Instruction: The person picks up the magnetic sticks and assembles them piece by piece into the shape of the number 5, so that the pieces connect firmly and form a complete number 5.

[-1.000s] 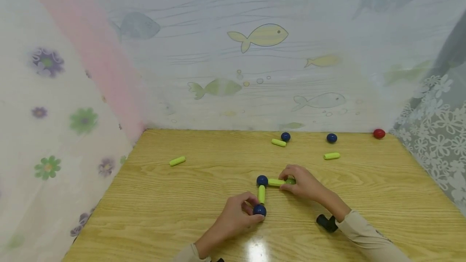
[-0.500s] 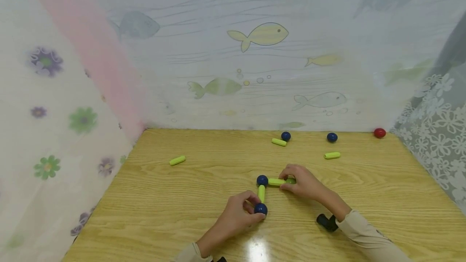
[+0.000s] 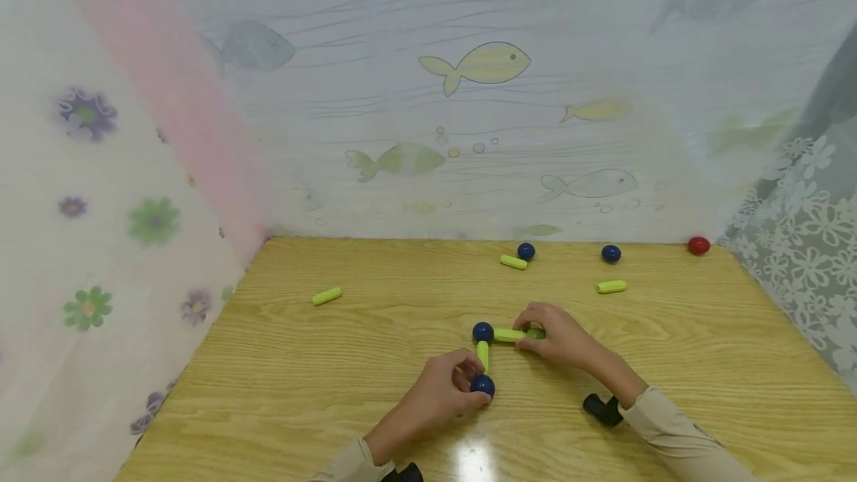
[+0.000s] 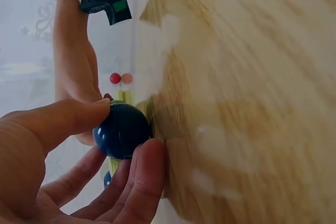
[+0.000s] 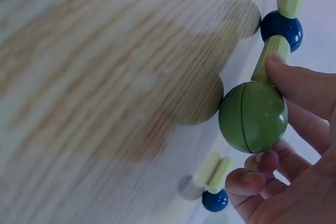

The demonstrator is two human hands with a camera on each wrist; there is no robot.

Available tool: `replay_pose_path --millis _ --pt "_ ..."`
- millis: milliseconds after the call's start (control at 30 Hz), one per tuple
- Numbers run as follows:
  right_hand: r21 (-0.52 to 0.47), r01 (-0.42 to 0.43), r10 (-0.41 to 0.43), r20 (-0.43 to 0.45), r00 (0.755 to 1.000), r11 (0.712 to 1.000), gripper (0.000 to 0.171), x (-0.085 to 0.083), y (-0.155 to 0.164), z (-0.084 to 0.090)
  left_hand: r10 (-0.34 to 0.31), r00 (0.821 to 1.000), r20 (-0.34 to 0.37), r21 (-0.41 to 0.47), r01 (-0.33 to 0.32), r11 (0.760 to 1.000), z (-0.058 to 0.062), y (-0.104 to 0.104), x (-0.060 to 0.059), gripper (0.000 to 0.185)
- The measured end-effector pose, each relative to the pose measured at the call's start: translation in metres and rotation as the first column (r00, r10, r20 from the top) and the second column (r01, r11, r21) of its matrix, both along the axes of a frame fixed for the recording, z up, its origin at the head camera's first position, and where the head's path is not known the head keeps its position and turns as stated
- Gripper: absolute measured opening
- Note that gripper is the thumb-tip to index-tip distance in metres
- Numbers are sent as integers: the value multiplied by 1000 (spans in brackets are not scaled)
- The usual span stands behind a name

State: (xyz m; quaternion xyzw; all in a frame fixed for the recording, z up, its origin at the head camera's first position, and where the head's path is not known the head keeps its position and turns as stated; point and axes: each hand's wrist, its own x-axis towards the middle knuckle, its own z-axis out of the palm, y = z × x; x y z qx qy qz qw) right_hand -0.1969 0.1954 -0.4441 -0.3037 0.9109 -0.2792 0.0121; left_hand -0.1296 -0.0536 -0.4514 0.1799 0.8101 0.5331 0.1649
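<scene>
With thumb and fingertips, my left hand [image 3: 438, 393] pinches a dark blue ball [image 4: 123, 130] at the near end of a yellow-green magnetic rod [image 3: 483, 354]. That rod's far end meets a second blue ball [image 3: 483, 332], the corner of an L shape. A second rod [image 3: 506, 335] runs right from this corner to a green ball [image 5: 253, 117]. My right hand [image 3: 554, 335] holds that second rod near its right end, the thumb on the rod and other fingers curled beside the green ball. All these pieces are low over the wooden table [image 3: 281, 393].
At the back are a blue ball [image 3: 526, 251] beside a rod [image 3: 513, 262], another blue ball [image 3: 611, 254] and a red ball [image 3: 698, 245]. Loose rods lie at left [image 3: 326, 296] and right [image 3: 611, 287]. A black wrist device [image 3: 602, 410] is by the right sleeve. Patterned fabric surrounds the table.
My left hand and its blue ball have shifted slightly to the right, and the rod between the blue balls has swung with them. The right hand stays nearly still.
</scene>
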Motion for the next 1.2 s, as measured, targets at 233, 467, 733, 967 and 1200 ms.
replay_pose_path --millis 233,467,733,967,1200 --pt "-7 7 -7 12 1000 1000 15 -1 3 -1 -17 1000 22 -40 18 999 3 -1 -3 32" --pt "-15 -2 2 35 999 1000 20 0 9 3 -37 999 18 -36 38 999 3 -2 -6 35" --pt "-32 -18 20 64 998 999 30 -1 21 4 -46 999 19 -31 47 998 2 1 -7 34" --pt "-61 -9 15 106 994 998 33 -2 33 0 -76 996 44 -10 76 997 2 2 -7 27" --pt "-86 -1 11 122 992 996 33 0 40 3 -74 994 83 22 73 997 2 4 -6 24"
